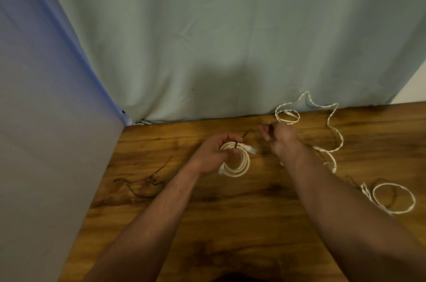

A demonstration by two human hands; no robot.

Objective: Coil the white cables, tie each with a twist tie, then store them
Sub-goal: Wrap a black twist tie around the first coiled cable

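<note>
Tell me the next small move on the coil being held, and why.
Probably twist the twist tie shut. The left hand grips the coil, and the black tie already crosses its strands, but one end sticks up loose toward the right hand, whose curled fingers sit just beside it; whether they pinch it is unclear. Until it's twisted, the coil could spring open.
</note>
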